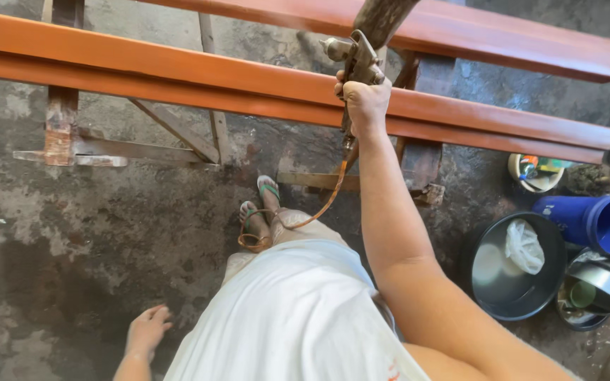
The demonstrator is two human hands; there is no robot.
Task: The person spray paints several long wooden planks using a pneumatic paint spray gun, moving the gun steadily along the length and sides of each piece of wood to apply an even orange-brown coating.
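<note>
Above the orange-painted beam (178,70) that runs across trestles in front of us, we hold a metal spray gun (356,60) in our right hand (365,102). Our fingers are wrapped tight around its grip, arm stretched forward, and the gun sits directly over the beam's upper face, with its cup rising out of view at the top. An orange-stained hose (319,208) hangs from the base of the gun and curves down to a small coil beside our sandalled feet (262,204). A second orange beam (517,42) lies beyond the first, further from us.

Our left hand (146,331) hangs low at our side, well apart from the gun, fingers loosely spread and holding nothing, over the stained concrete floor (72,233).

To our right on the floor stand a dark round basin (492,286) with a white crumpled bag in it, a blue bucket (594,222) lying on its side, and a metal pot (601,286).
</note>
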